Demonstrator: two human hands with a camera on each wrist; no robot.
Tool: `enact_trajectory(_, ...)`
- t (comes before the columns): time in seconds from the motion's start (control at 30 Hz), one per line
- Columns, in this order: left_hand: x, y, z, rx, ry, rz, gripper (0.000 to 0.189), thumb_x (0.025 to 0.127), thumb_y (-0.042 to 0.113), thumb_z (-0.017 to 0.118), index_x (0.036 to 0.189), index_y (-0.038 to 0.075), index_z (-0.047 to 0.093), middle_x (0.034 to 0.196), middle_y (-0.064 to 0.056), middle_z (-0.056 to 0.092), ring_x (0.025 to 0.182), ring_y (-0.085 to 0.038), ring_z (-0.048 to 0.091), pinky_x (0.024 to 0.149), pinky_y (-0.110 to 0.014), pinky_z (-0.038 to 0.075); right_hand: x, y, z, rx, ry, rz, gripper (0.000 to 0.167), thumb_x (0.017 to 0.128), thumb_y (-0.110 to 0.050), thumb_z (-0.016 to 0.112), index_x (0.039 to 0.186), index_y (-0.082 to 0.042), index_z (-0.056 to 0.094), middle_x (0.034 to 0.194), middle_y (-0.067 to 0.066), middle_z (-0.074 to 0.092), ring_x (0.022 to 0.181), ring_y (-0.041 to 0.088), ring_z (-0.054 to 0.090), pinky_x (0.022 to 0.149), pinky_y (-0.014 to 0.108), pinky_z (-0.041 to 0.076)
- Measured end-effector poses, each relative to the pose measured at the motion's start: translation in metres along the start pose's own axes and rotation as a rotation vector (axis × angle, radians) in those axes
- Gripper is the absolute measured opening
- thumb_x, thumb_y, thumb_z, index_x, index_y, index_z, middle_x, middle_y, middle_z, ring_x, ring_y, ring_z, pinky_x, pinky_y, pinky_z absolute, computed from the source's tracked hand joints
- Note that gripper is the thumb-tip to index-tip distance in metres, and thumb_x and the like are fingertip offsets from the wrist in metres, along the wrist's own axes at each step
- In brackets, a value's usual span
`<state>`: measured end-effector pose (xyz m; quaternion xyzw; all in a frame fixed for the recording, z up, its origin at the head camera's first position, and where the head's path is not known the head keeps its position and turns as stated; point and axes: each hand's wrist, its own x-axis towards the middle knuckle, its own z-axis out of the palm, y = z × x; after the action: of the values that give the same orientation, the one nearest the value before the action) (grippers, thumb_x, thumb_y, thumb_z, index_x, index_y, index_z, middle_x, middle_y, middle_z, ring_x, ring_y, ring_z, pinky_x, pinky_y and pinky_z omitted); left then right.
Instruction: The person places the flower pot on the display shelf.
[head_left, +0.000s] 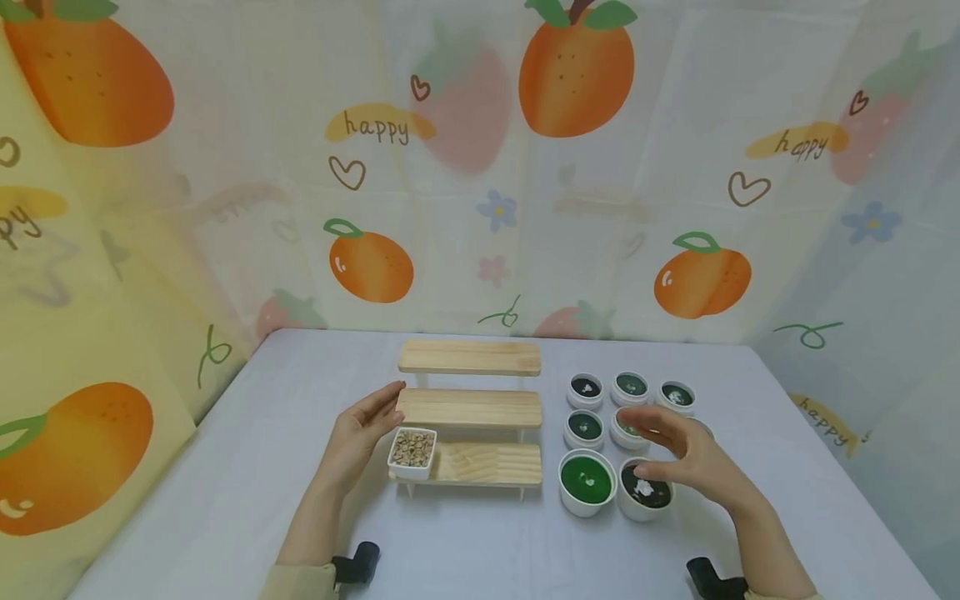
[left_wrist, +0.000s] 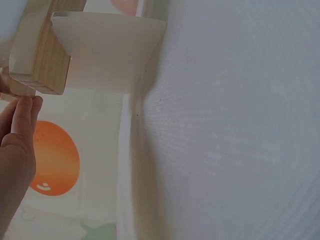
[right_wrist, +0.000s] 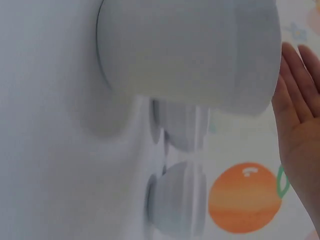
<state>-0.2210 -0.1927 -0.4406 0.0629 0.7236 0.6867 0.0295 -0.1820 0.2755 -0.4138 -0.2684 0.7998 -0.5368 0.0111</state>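
A three-step wooden shelf stand (head_left: pixel 480 408) with white legs stands before me. On the left end of its lowest board (head_left: pixel 491 463) sits a square white dish of pale, grain-like bits (head_left: pixel 412 450). My left hand (head_left: pixel 360 429) is at the left end of the middle board, fingers mostly straight; its fingertips (left_wrist: pixel 26 107) appear against the wood. My right hand (head_left: pixel 693 458) is over the white cups on the right, thumb and fingers apart, holding nothing. Below it is a cup with a dark top and white mark (head_left: pixel 647 490). A green-topped cup (head_left: pixel 587 482) stands beside that.
Several smaller white cups with dark or green tops, such as the one at the back (head_left: pixel 585 389), stand in rows behind the two larger ones. A white cloth (head_left: pixel 465 550) covers the table. A fruit-printed curtain (head_left: pixel 465 208) hangs behind and at the sides.
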Motion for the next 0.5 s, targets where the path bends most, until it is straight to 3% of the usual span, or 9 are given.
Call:
enact_trajectory(0.2,0.000,0.000,0.000,-0.007,-0.004,0.005,0.059,0.096,0.020,0.065,0.148,0.004,0.042,0.158,-0.010,0.040,0.139,-0.009,0.045,0.103,-0.007,0.045,-0.009,0.010,-0.012,0.061,-0.090,0.054,0.061,0.080,0.005,0.073,0.137,0.002,0.050,0.137,-0.004,0.061,0.126,-0.004,0.055,0.106,0.006,0.041)
enact_trajectory(0.4,-0.001,-0.001,-0.001,-0.005,-0.002,0.014,0.059,0.096,0.020,0.065,0.148,0.004,0.042,0.157,-0.012,0.040,0.132,0.001,0.049,0.103,-0.006,0.045,-0.015,0.018,-0.016,0.072,-0.186,0.091,0.069,0.078,-0.002,0.076,0.140,0.000,0.047,0.142,0.017,0.055,0.129,-0.006,0.051,0.108,0.006,0.039)
enact_trajectory(0.5,-0.001,-0.001,-0.001,-0.008,-0.007,0.015,0.059,0.096,0.021,0.064,0.148,0.004,0.042,0.158,-0.011,0.039,0.133,0.000,0.049,0.103,-0.006,0.045,-0.018,0.024,-0.017,0.081,-0.230,0.108,0.072,0.077,-0.004,0.077,0.141,0.000,0.045,0.145,0.019,0.053,0.131,-0.008,0.048,0.109,0.006,0.037)
